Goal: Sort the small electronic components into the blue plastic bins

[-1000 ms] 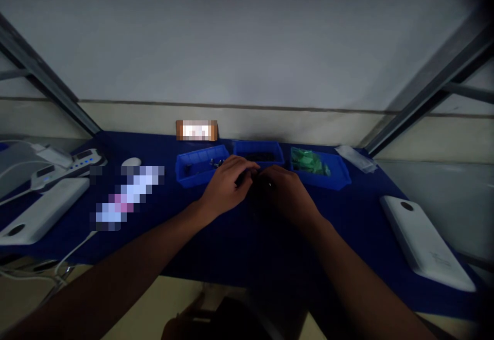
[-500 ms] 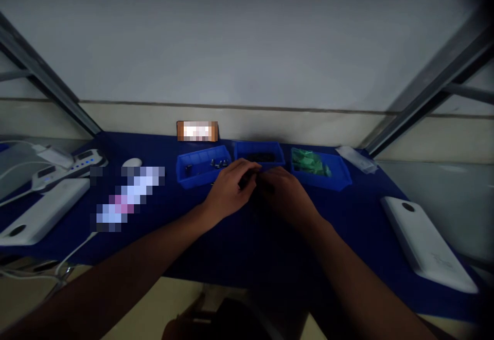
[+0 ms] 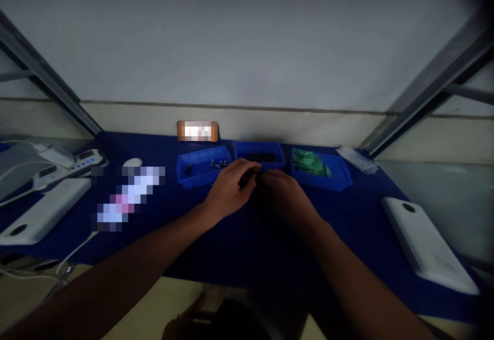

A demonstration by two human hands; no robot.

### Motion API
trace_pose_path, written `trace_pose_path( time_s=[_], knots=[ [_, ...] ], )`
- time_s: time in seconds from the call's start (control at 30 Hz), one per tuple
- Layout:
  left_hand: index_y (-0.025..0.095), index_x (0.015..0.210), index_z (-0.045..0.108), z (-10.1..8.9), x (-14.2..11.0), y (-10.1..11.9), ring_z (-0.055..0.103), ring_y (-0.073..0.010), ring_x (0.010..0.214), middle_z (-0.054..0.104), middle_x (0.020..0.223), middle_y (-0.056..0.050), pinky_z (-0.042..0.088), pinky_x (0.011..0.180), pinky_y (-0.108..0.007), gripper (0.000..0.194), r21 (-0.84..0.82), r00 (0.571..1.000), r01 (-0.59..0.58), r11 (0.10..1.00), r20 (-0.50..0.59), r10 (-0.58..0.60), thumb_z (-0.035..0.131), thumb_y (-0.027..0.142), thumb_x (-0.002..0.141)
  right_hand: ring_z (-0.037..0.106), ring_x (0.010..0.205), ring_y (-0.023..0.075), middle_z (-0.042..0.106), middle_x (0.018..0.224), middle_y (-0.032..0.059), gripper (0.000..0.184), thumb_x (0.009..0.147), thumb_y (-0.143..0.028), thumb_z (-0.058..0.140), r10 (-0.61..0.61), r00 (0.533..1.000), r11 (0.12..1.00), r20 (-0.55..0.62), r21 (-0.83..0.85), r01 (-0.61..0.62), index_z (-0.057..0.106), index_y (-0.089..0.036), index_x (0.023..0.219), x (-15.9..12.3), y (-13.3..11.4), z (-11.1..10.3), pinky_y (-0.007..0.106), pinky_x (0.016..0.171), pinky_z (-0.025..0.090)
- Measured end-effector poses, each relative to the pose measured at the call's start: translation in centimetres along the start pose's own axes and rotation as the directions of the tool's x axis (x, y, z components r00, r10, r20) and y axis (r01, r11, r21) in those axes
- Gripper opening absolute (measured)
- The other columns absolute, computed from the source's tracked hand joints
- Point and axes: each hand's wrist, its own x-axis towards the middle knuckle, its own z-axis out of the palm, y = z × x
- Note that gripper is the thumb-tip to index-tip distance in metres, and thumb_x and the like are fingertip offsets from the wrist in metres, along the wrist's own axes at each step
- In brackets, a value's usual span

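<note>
My left hand (image 3: 232,186) is closed, thumb and fingers pinched together just in front of the middle blue bin. Close beside it, my right hand (image 3: 281,191) is closed too, its fingertips meeting the left ones. Whatever lies between the fingertips is too small and dark to make out. Behind the hands stands the middle blue bin (image 3: 258,147) with dark small parts in it. To its left, another blue bin (image 3: 196,169) holds several small metal parts (image 3: 219,163). On the right, a blue bin (image 3: 340,171) contains crumpled green plastic (image 3: 309,162).
A white power bank (image 3: 428,245) lies at right, another white power bank (image 3: 46,211) at left. A power strip (image 3: 69,167), a white mouse-like object (image 3: 132,163) and a blurred-out phone (image 3: 131,198) with a cable are on the left. A clear plastic bag (image 3: 357,160) lies back right.
My right hand has shifted slightly at the fingers, curling a little closer to the left one. My left hand stays in nearly the same place.
</note>
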Motion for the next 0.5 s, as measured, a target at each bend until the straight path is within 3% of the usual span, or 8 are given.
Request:
trace_pose_path(
  time_s=[0.5],
  knots=[
    [0.023,0.122,0.067,-0.08,-0.01,0.00,0.071,-0.0204,0.107,0.073,0.116,-0.005,0.059,0.091,-0.035,0.032,0.021,1.000,0.023,1.000,0.011,-0.023,0.058,0.008,0.096,0.065,0.096,0.0214,0.074,0.101,0.0062,0.023,0.099,-0.005,0.056,0.035,0.997,0.994,0.074,-0.106,-0.027,0.073,-0.017,0.110,0.05,-0.21,-0.26,0.031,0.082,0.046]
  ],
)
